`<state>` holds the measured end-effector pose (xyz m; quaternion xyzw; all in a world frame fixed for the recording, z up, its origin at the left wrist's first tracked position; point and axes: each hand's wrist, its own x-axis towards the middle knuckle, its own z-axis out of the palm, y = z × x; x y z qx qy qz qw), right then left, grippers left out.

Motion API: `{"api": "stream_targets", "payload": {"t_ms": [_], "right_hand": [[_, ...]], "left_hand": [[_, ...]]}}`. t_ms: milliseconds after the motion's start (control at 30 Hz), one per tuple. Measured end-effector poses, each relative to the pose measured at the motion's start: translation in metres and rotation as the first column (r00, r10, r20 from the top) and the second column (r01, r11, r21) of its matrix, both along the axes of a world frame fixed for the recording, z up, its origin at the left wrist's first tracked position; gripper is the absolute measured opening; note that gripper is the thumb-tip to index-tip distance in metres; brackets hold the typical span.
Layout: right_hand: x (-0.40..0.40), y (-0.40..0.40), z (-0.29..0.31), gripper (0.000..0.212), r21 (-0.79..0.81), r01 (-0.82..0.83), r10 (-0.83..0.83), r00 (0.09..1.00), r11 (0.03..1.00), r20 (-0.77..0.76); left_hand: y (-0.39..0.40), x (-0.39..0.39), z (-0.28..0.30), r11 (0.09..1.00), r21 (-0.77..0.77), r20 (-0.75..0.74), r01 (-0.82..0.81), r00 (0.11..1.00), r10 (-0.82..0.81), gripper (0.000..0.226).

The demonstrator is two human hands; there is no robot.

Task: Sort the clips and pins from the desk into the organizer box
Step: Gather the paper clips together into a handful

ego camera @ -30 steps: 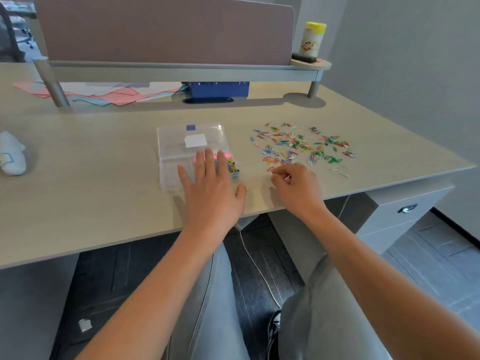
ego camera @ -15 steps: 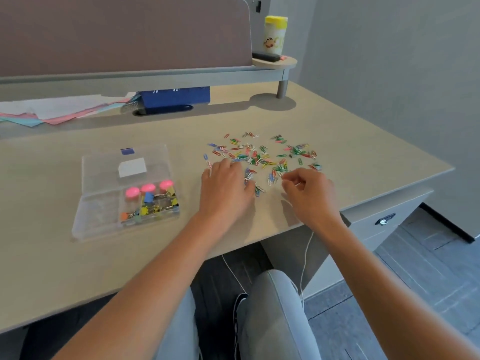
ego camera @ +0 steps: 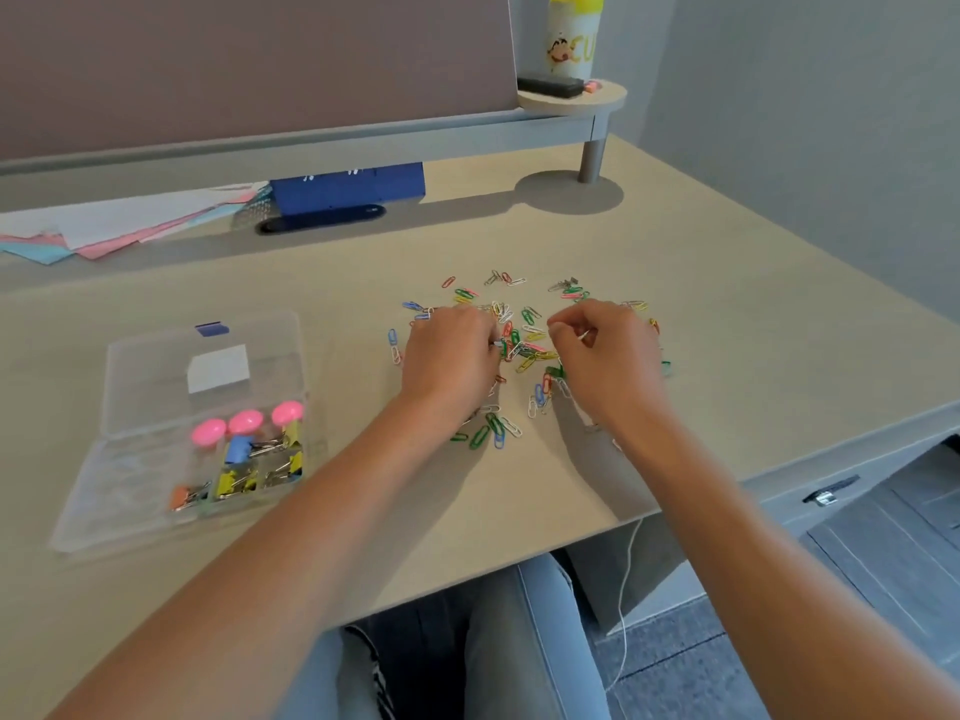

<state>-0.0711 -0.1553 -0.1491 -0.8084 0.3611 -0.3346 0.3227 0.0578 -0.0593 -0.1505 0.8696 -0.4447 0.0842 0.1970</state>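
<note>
Paperclips (ego camera: pixel 524 350) lie scattered on the bench (ego camera: pixel 727 314), at three o'clock from the organizer box (ego camera: pixel 156 491). Both hands work the pile: right hand (ego camera: pixel 605 356) pinches one clip, left hand (ego camera: pixel 452 350) curls onto another. Best gather several before carrying across.

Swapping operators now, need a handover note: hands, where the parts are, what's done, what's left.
Left hand: fingers curled down in the paper clips, grip hidden.
Right hand: pinching a thin pale piece, probably a clip.
Organizer box: open, left of the pile, near the desk front edge.
Done: pink pins and binder clips sit in its right compartments.
Left: the whole loose pile of paper clips, spread under and around both hands.
</note>
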Motion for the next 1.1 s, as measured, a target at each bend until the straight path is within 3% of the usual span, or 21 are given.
{"api": "stream_targets", "payload": {"t_ms": [100, 233, 333, 433, 567, 767, 933, 1033, 1100], "right_hand": [[0.007, -0.006, 0.009, 0.017, -0.028, -0.024, 0.023, 0.999, 0.999, -0.024], [0.025, -0.018, 0.021, 0.016, -0.059, -0.110, 0.105, 0.991, 0.992, -0.082], [0.051, -0.028, 0.023, 0.019, -0.101, -0.208, 0.188, 0.966, 0.973, -0.180], [0.079, -0.034, 0.020, 0.025, -0.113, -0.326, 0.273, 0.902, 0.939, -0.334], [0.101, -0.034, 0.011, 0.026, -0.215, -0.418, 0.269, 0.824, 0.883, -0.498], [0.110, -0.035, 0.008, 0.019, -0.330, -0.440, 0.210, 0.809, 0.835, -0.548], [0.115, -0.034, 0.009, 0.017, -0.375, -0.484, 0.198, 0.782, 0.790, -0.591], [0.109, -0.033, 0.006, 0.018, -0.420, -0.479, 0.218, 0.818, 0.771, -0.532], [0.099, -0.031, 0.008, 0.019, -0.392, -0.437, 0.259, 0.865, 0.809, -0.431]], "left_hand": [[0.003, -0.002, 0.004, 0.999, -0.053, -0.028, -0.004, 1.000, 0.002, 0.017], [0.015, 0.004, 0.009, 0.978, -0.184, -0.217, -0.100, 0.974, 0.059, 0.012], [0.028, 0.009, 0.017, 0.949, -0.260, -0.359, -0.180, 0.930, 0.078, 0.025], [0.033, 0.016, 0.027, 0.896, -0.323, -0.597, -0.305, 0.800, 0.057, 0.035], [0.033, 0.031, 0.027, 0.819, -0.357, -0.829, -0.449, 0.557, -0.056, 0.041], [0.039, 0.033, 0.030, 0.802, -0.386, -0.878, -0.456, 0.450, -0.166, 0.043], [0.046, 0.032, 0.032, 0.736, -0.414, -0.908, -0.536, 0.301, -0.292, 0.034], [0.048, 0.032, 0.031, 0.706, -0.394, -0.915, -0.589, 0.174, -0.365, 0.029], [0.049, 0.033, 0.030, 0.690, -0.358, -0.915, -0.629, 0.090, -0.393, 0.026]]}}
